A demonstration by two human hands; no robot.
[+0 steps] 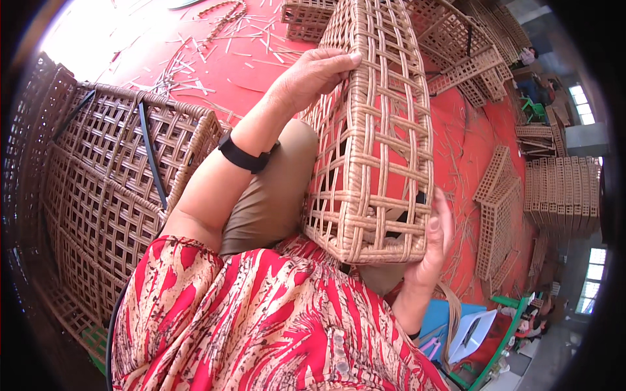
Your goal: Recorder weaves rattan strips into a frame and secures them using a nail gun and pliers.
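On my lap, I see a woven basket [372, 130] standing up on its end. It is light brown, with square holes all over it, and it leans against my knee.

My left hand [313, 75] is on the upper left edge of the basket. The fingers curl over the rim and the thumb presses on the side, so this hand grips the basket. A black band [244, 156] sits on that wrist.

My right hand [433, 244] is low down, at the bottom right corner of the basket. It lies flat against the side with the fingers straight and close together. It touches the basket but does not wrap around it. The basket is between my two hands.

I wear a red and cream patterned shirt [261, 319]. To my left, just beside my arm, is a big woven frame [111, 176] with dark bars. The floor [469, 137] is red, with thin strips of cane lying on it. On the right, well apart from me, flat woven panels [499, 215] lean in a stack.
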